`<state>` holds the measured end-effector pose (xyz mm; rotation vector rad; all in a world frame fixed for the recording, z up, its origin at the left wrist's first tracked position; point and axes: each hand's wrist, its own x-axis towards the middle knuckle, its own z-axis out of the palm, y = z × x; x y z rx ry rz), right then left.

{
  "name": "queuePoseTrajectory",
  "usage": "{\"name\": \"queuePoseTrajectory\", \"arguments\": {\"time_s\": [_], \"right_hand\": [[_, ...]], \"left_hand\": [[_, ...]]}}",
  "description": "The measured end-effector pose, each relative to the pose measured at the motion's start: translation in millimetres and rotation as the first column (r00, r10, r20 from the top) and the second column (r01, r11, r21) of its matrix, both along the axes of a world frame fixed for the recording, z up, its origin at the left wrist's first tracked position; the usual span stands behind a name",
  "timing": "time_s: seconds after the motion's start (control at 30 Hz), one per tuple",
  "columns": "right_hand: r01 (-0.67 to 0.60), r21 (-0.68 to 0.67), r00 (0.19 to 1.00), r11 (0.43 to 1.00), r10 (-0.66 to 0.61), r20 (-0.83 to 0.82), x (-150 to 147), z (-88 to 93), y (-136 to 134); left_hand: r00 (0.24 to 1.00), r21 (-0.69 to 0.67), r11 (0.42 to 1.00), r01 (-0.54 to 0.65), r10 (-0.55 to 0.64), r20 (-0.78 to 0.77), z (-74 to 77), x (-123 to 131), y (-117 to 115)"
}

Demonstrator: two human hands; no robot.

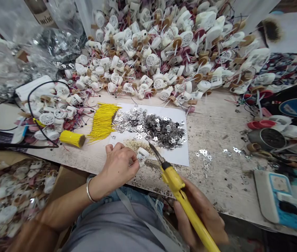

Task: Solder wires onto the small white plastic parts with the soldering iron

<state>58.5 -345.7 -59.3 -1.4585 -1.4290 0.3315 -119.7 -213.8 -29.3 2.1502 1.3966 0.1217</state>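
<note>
My left hand [118,169] pinches a small white plastic component [143,156] with thin wires at its end. My right hand [198,218] grips a yellow soldering iron [174,182] like a pen. The iron's metal tip [154,151] points up and left, close to the white component, and I cannot tell whether they touch. A white paper sheet [176,154] lies just beyond my hands, heaped with small silver metal tabs [150,127]. A bundle of cut yellow wires [102,122] lies along the sheet's left edge.
A huge pile of white wired components [148,56] covers the back of the scarred wooden workbench [216,175]. A yellow wire spool [72,139] lies left. A cardboard box of parts [14,199] sits lower left. A tin [267,139] and white power strip [271,197] stand right.
</note>
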Motion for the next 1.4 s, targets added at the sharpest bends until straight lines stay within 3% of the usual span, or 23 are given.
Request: {"name": "queuePoseTrajectory", "arguments": {"time_s": [0.1, 0.23, 0.3, 0.4, 0.5, 0.6, 0.73, 0.83, 0.97, 1.2, 1.4], "right_hand": [[-0.026, 0.075, 0.999, 0.997, 0.028, -0.034, -8, -14.4, 24], [-0.001, 0.105, 0.995, 0.994, 0.011, -0.098, -22, -24.3, 62], [-0.051, 0.138, 0.997, 0.989, 0.058, -0.044, -28, -29.1, 77], [-0.149, 0.161, 0.989, 0.976, 0.145, 0.035, -33, -37.2, 87], [-0.141, 0.184, 0.990, 0.973, 0.135, 0.047, -35, -41.0, 83], [-0.097, 0.196, 0.995, 0.976, 0.091, 0.038, -38, -38.9, 75], [-0.070, 0.148, 0.997, 0.987, 0.074, -0.021, -41, -34.6, 70], [-0.013, 0.131, 0.996, 0.991, 0.025, -0.088, -37, -33.9, 65], [0.024, 0.115, 0.995, 0.993, -0.012, -0.103, -31, -35.3, 61], [-0.051, 0.099, 0.994, 0.994, 0.060, -0.096, -31, -34.5, 58], [-0.191, 0.062, 0.982, 0.980, 0.190, 0.015, -4, -23.3, 37]], "left_hand": [[1.000, -0.020, 1.000, -0.001, 0.002, 0.027, 0.4, -5, 2], [0.994, 0.071, 0.997, -0.025, 0.017, 0.109, -1.9, -15, 7], [0.992, 0.090, 0.996, 0.022, -0.033, 0.123, -2.9, -19, 8], [0.985, 0.009, 0.993, 0.122, -0.122, 0.120, -3.2, -20, 11], [0.988, -0.097, 0.993, 0.072, -0.058, 0.144, -5.5, -19, 19], [0.984, -0.036, 0.999, 0.009, -0.003, 0.176, -14.2, -14, 32], [0.991, 0.115, 0.989, 0.090, -0.101, 0.090, -25.8, -6, 44], [0.986, 0.061, 0.984, 0.169, -0.169, -0.005, -25.3, -6, 44], [0.988, 0.005, 0.994, 0.110, -0.109, -0.106, -18.7, -10, 42], [0.968, -0.043, 0.985, 0.168, -0.173, -0.182, -11.1, -2, 47], [0.966, -0.057, 0.989, 0.136, -0.145, -0.213, -9.1, -2, 44]]}}
